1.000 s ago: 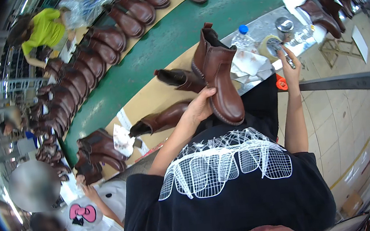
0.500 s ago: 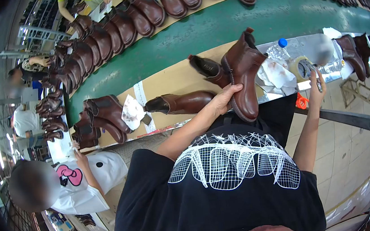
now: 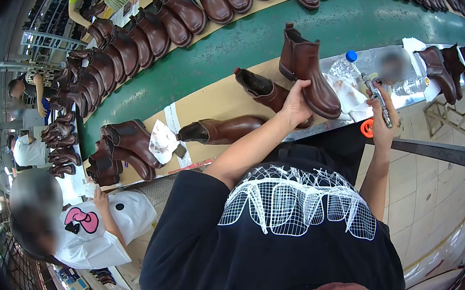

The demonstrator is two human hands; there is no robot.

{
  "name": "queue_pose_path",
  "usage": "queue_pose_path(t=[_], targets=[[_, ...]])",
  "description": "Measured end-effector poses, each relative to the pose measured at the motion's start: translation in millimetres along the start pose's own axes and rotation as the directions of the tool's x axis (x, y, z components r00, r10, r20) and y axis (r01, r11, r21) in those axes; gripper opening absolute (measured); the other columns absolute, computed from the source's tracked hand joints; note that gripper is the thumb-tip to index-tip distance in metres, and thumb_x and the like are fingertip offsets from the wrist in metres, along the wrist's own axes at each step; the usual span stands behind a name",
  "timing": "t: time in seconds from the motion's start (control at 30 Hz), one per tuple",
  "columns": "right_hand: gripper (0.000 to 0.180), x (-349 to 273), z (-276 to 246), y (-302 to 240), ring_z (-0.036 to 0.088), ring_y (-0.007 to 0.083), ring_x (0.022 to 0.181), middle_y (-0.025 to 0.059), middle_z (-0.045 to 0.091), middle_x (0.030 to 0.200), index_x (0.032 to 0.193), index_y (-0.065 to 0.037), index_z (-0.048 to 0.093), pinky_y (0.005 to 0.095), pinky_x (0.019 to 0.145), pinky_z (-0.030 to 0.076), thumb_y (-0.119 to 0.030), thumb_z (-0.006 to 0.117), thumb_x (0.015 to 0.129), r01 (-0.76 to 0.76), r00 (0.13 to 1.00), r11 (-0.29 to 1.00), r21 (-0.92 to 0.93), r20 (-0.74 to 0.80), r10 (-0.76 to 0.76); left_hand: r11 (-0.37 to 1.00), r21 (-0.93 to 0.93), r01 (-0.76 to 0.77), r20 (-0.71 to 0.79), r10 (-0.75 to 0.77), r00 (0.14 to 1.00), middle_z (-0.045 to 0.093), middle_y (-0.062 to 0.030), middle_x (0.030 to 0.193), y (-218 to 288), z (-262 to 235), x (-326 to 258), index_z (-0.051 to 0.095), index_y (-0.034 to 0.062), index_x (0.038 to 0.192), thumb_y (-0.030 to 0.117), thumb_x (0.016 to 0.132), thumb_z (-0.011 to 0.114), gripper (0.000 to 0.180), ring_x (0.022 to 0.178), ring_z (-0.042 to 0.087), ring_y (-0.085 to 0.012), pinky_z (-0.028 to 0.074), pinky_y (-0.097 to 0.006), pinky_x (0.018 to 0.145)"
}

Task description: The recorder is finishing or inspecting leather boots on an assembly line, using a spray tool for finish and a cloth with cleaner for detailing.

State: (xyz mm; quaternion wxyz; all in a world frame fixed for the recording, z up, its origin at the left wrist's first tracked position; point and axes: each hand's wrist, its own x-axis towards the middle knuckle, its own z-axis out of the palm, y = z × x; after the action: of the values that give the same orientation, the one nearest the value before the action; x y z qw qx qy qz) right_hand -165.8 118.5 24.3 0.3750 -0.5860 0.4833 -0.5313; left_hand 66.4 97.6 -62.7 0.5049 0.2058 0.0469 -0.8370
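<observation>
My left hand (image 3: 296, 106) grips a brown leather ankle boot (image 3: 311, 74) by its foot, holding it tilted above the bench with its shaft up and toe toward me. My right hand (image 3: 384, 120) is closed round a slim silver metal tool (image 3: 377, 96), its thin end pointing up; its exact kind I cannot make out. The tool is to the right of the boot, apart from it. Behind the held boot, another brown boot (image 3: 262, 88) lies on the brown board. A further boot (image 3: 222, 130) lies on its side left of my left hand.
A blue-capped clear bottle (image 3: 344, 66) and stained white paper (image 3: 349, 96) are beyond my hands. An orange ring (image 3: 367, 128) hangs at the bench edge. Boots line the green surface (image 3: 222, 50). To my left, a person in white (image 3: 97, 230) works close by.
My left hand has raised the boot away from me and turned it, toe now toward the lower right. My right hand has moved left, bringing the silver tool nearer the boot.
</observation>
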Motion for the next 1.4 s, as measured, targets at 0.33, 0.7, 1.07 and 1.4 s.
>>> queue_pose_path(t=[0.33,0.7,1.07,1.4], targets=[[0.031,-8.6,-5.3,3.2,0.061,0.01,0.088,0.0094,0.069,0.112,0.129,-0.001,0.06,0.0237,0.08,0.047,-0.006,0.053,0.099,-0.017,0.998,0.997,-0.076,0.051,0.021,0.879,0.343,0.333,-0.396,-0.186,0.899,0.06,-0.0184,0.128,5.2,18.7,-85.1,0.04,0.0021,0.144,0.036,0.096,0.056,0.061,0.116,0.061,-0.0275,0.046,-0.042,0.102],[0.033,-3.6,7.7,-2.0,0.059,0.0128,0.107,0.0084,0.066,0.121,0.126,0.002,0.061,0.0263,0.094,0.045,0.002,0.055,0.093,-0.064,0.994,0.997,-0.037,0.089,0.067,-0.268,0.87,0.413,0.024,0.861,0.508,0.071,-0.014,0.093,103.1,-0.3,-286.2,0.067,-0.0026,0.103,0.03,0.084,0.075,0.038,0.082,0.069,-0.0243,0.053,-0.034,0.073],[0.033,-12.3,1.6,-17.0,0.061,0.0155,0.106,0.0078,0.065,0.115,0.123,0.004,0.062,0.0287,0.094,0.046,0.006,0.056,0.091,-0.025,0.985,0.996,-0.081,0.17,0.039,-0.592,0.773,0.229,0.297,0.656,0.693,0.061,-0.0175,0.067,97.6,-7.3,-245.0,0.061,-0.0008,0.066,0.027,0.074,0.077,0.033,0.068,0.059,-0.0377,0.047,-0.047,0.062],[0.034,-12.7,8.2,-24.6,0.062,0.0143,0.101,0.0082,0.066,0.113,0.123,0.003,0.062,0.0286,0.091,0.047,0.005,0.057,0.09,-0.017,0.987,0.998,-0.054,0.156,0.025,-0.552,0.669,0.497,-0.153,0.552,0.82,0.066,-0.0278,0.072,113.1,54.7,-146.6,0.069,-0.0076,0.071,0.082,0.079,0.048,0.092,0.077,0.068,-0.0402,0.053,-0.046,0.073]])
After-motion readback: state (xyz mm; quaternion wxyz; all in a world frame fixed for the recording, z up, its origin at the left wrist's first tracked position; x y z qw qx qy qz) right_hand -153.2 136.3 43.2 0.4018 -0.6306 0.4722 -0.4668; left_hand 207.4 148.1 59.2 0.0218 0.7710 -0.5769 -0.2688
